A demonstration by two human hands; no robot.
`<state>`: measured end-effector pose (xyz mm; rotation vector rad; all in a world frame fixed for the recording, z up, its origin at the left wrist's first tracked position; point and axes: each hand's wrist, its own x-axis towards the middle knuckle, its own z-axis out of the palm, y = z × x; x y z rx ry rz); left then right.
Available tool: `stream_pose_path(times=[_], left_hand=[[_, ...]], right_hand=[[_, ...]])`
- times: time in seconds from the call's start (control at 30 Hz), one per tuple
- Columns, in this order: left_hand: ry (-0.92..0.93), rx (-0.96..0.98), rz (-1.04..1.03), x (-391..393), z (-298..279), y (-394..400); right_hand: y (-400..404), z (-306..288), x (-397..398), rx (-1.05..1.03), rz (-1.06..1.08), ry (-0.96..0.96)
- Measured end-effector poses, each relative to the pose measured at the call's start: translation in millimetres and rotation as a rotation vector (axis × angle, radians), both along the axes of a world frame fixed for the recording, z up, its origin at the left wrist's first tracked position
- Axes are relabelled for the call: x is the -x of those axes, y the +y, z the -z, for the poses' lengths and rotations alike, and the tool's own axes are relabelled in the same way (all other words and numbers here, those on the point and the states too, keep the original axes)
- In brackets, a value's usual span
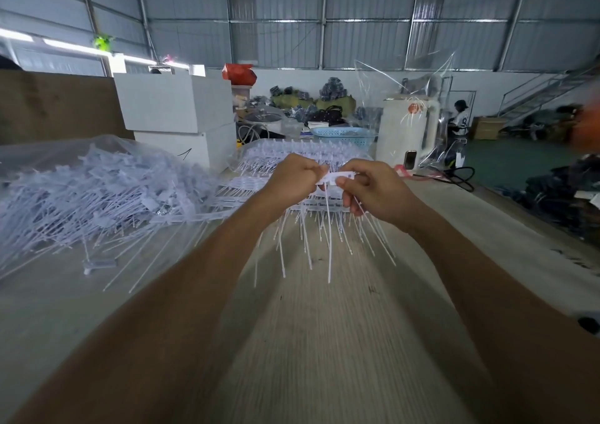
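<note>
Both hands hold a strip of white plastic tag ties above the wooden table. My left hand grips the strip's left end with curled fingers. My right hand pinches a small white tag at the strip's top between thumb and fingers. The thin white tails hang down and fan out below my hands. More strips of the same ties lie stacked on the table behind my hands.
A big loose heap of separated ties on clear plastic covers the table's left side. White boxes, a blue basket, a white appliance with a phone stand behind. A person is far right.
</note>
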<state>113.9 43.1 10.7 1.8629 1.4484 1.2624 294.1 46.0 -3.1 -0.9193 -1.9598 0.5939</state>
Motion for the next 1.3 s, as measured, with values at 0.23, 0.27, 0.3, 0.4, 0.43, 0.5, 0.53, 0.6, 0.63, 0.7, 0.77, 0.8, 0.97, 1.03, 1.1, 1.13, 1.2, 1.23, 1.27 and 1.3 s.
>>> stream_pose_path(times=[0.23,0.27,0.3,0.4,0.43,0.5,0.53,0.6,0.63,0.7,0.77,0.8,0.97,1.03,1.1,1.13,1.2,1.23,1.27,1.3], left_hand=[[-0.034,0.068,-0.008,10,4,4],[-0.035,0.073,-0.011,10,3,5],[-0.041,0.079,-0.013,10,3,5],[-0.069,0.105,-0.013,11,3,8],[-0.075,0.113,-0.009,11,3,8],[-0.079,0.130,-0.001,12,3,7],[-0.085,0.143,0.001,12,3,7],[-0.111,0.172,0.014,11,4,5],[-0.121,0.176,0.024,11,4,5],[-0.121,0.162,0.045,12,5,4],[-0.094,0.138,0.068,14,4,4],[-0.082,0.131,0.084,15,4,3],[0.063,0.096,0.169,17,2,0],[0.120,0.105,0.186,16,1,-1],[0.122,0.112,0.179,14,3,0],[0.137,0.090,0.163,13,5,0],[0.255,-0.012,0.112,10,7,2],[0.322,-0.065,0.099,9,9,3],[0.373,-0.108,0.099,8,10,3],[0.409,-0.137,0.105,7,11,3]], right_hand=[[1,14,10,-0.260,0.119,-0.145],[0,14,11,-0.297,0.139,-0.170],[0,13,11,-0.326,0.157,-0.191],[-2,15,11,-0.388,0.200,-0.227],[-3,16,12,-0.409,0.206,-0.237],[-4,17,13,-0.460,0.214,-0.261],[-5,17,13,-0.491,0.223,-0.276],[-5,16,14,-0.553,0.252,-0.306],[-5,16,14,-0.568,0.262,-0.310],[-5,17,16,-0.551,0.262,-0.286],[-3,19,17,-0.486,0.255,-0.236],[-2,20,17,-0.445,0.253,-0.203],[2,16,11,-0.314,0.318,-0.055],[5,14,10,-0.298,0.365,0.007],[7,14,10,-0.254,0.350,0.096],[7,14,10,-0.226,0.328,0.114],[6,15,11,-0.209,0.315,0.057],[6,16,11,-0.215,0.329,0.012],[6,17,10,-0.216,0.354,-0.023],[6,17,10,-0.213,0.381,-0.050]])
